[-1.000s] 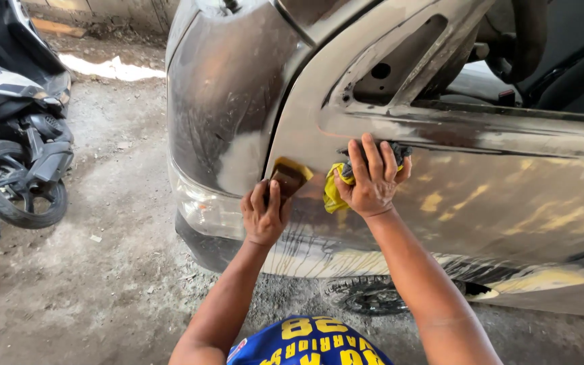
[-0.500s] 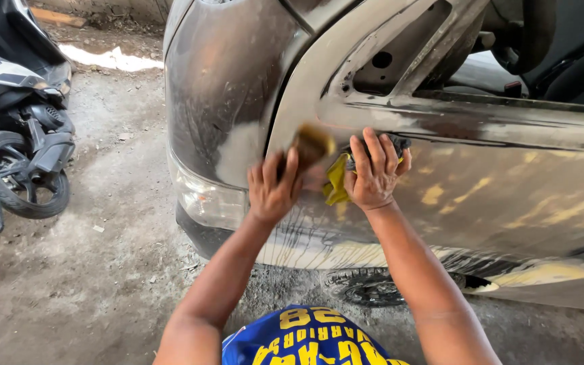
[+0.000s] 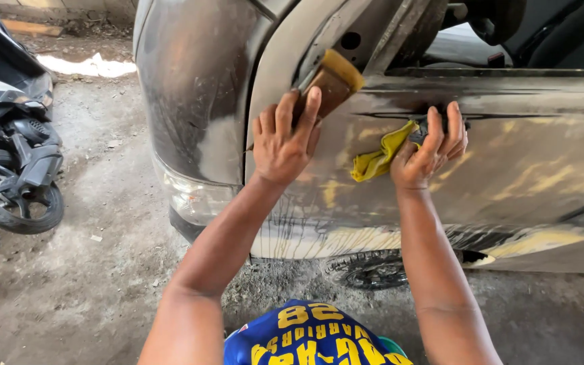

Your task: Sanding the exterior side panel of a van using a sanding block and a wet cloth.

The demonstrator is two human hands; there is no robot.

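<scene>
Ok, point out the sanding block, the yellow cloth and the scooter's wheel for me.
sanding block (image 3: 332, 81), head view, on its brown face above the left hand's fingers.
yellow cloth (image 3: 376, 157), head view, on the folded part hanging left of the right hand.
scooter's wheel (image 3: 5, 209), head view, on the black tyre and hub.

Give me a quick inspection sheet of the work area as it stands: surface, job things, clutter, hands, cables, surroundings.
Surface: car panel, bare grey with yellowish patches and wet runs toward the lower edge.
Job's things: sanding block, brown with a yellow edge, flat against the panel; yellow rag bunched against the panel.
Clutter: small debris on the dirt floor.
Hands: left hand grips the block; right hand presses on the panel, holding the rag.
Cables: nothing seen.
Surroundings: scooter parked to the left; tyre under the panel; open doorway above.
</scene>
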